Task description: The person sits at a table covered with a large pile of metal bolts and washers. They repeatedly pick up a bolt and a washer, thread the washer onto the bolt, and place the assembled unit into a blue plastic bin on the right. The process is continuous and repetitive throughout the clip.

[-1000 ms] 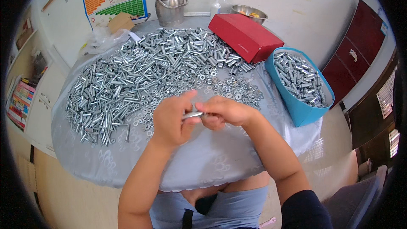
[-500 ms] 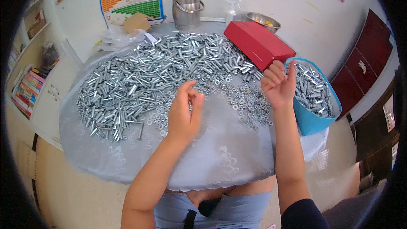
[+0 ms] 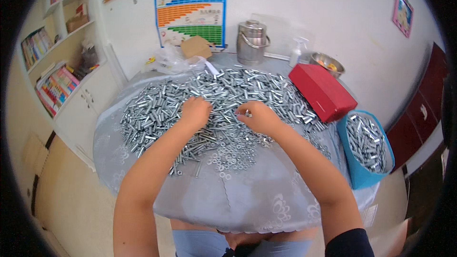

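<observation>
A wide heap of silver metal bolts and sleeve-like pieces [image 3: 157, 109] covers the back and left of the cloth-covered round table [image 3: 238, 204]. My left hand [image 3: 195, 113] reaches over the heap's middle, fingers curled down among the pieces; whatever they grip is hidden. To its right, my right hand [image 3: 259, 118] has thumb and fingertips drawn together above the heap, around something too small to name. Loose washers and nuts [image 3: 233, 154] lie in front of and between the hands. A blue fabric bin [image 3: 350, 154] at the right holds metal bolts [image 3: 369, 143].
A red box [image 3: 323, 90] sits at the heap's back right. Behind it stand a steel bowl [image 3: 340, 70], a spray bottle [image 3: 296, 54] and a lidded steel pot [image 3: 251, 45]. A plastic bag [image 3: 171, 61] and brown cardboard [image 3: 196, 47] lie at the back left.
Both hands have moved forward onto the heap, the right one also leftward away from the blue bin. The fingers have turned down toward the metal pieces. The view has shifted.
</observation>
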The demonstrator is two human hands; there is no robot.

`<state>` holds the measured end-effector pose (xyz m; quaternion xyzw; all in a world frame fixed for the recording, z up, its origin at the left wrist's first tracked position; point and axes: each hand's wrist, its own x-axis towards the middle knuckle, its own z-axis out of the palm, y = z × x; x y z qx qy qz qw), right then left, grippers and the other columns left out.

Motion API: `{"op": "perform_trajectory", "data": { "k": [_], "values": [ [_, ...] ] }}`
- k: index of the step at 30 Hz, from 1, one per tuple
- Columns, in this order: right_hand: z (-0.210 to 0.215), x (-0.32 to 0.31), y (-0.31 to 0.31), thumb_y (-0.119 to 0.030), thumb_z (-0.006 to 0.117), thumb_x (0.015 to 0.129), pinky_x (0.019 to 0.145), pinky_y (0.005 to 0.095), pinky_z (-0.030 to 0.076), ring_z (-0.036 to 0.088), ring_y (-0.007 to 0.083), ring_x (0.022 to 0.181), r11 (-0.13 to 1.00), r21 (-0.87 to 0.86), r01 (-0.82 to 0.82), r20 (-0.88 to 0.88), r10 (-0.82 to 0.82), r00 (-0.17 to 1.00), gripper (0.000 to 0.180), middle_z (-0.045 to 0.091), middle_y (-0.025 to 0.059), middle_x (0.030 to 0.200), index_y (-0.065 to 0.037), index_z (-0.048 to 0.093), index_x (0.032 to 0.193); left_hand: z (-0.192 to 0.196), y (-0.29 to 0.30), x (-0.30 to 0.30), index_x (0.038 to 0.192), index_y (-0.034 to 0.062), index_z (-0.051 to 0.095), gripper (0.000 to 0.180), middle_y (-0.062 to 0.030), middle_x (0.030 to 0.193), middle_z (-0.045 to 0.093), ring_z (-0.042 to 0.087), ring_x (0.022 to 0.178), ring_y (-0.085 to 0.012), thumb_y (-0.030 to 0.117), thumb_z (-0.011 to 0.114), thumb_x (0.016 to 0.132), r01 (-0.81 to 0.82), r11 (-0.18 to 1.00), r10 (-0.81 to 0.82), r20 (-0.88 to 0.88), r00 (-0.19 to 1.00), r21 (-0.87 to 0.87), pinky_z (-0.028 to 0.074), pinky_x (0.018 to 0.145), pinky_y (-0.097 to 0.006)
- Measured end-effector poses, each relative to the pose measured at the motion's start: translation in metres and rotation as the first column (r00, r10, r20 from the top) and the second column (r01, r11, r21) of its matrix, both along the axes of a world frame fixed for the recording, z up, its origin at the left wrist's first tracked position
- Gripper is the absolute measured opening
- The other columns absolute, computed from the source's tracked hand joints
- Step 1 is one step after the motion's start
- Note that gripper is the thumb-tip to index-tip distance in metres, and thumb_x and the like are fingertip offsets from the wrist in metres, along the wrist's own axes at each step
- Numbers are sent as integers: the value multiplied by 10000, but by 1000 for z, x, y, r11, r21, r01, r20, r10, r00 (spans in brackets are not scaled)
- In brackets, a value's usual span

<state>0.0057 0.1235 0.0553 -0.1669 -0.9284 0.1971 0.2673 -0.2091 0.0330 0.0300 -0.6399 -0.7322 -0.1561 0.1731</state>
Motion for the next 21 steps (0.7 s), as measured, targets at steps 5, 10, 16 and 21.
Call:
{"op": "perform_trajectory", "data": {
  "k": [5, 10, 16, 21],
  "values": [
    [-23, -38, 30, -149, 619, 721, 778, 400, 458, 540, 320, 918, 972, 126, 198, 125, -214, 969, 217, 556, 156, 965, -123, 639, 935, -18, 30, 14, 758, 122, 672, 97, -79, 804, 615, 557, 836, -262, 139, 589, 711, -4, 999, 3, -44, 999, -39, 451, 722, -379],
    [-36, -53, 41, -152, 625, 701, 768, 396, 462, 542, 312, 906, 938, 181, 295, 103, -317, 943, 205, 561, 143, 931, -102, 638, 899, -14, 37, 10, 740, 78, 662, 104, -97, 806, 600, 555, 836, -270, 165, 624, 697, 1, 999, -6, -85, 996, -54, 441, 741, -382],
    [-39, -59, 34, -163, 668, 658, 713, 385, 464, 546, 287, 860, 882, 405, 242, 91, -303, 949, 168, 557, 125, 861, -73, 622, 792, -16, 44, 13, 743, 78, 653, 127, -97, 840, 586, 540, 877, -260, 196, 644, 696, -33, 998, 29, -70, 997, -58, 428, 751, -379],
    [-44, -58, 40, -222, 686, 655, 726, 391, 436, 535, 279, 830, 862, 422, 279, -32, -293, 956, 195, 570, 85, 891, -131, 665, 826, -14, 42, 2, 764, 76, 632, 117, -60, 800, 601, 554, 832, -258, 185, 603, 736, 94, 995, -94, 21, 995, 14, 436, 717, -379]
  ]
}}
